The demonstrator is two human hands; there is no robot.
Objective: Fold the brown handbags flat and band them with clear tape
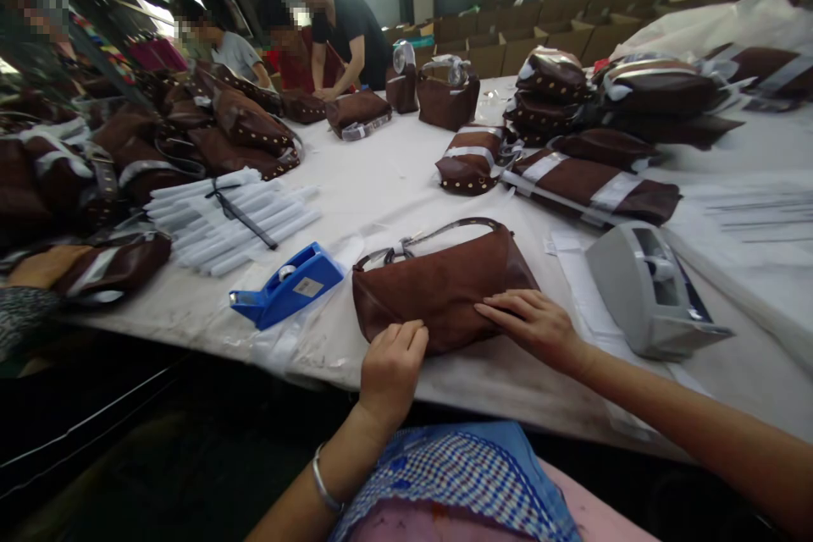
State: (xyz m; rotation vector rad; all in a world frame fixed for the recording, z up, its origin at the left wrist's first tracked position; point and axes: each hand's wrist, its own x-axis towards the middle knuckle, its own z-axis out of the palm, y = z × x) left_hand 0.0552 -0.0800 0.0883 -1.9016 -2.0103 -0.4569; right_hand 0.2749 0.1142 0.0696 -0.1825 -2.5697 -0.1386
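Note:
A brown suede handbag (438, 279) with a thin studded strap lies flat on the white table (394, 178) near its front edge. My left hand (390, 368) has its fingers curled onto the bag's lower edge, gripping it. My right hand (533, 323) lies flat on the bag's lower right part with its fingers stretched out. A silver bangle sits on my left wrist.
A blue tape dispenser (289, 284) stands left of the bag, a grey one (648, 288) to the right. White paper-wrapped rolls (229, 220) lie further left. Many brown bags (590, 186) are piled around the table. People work at the far end; cardboard boxes (539, 34) stand behind.

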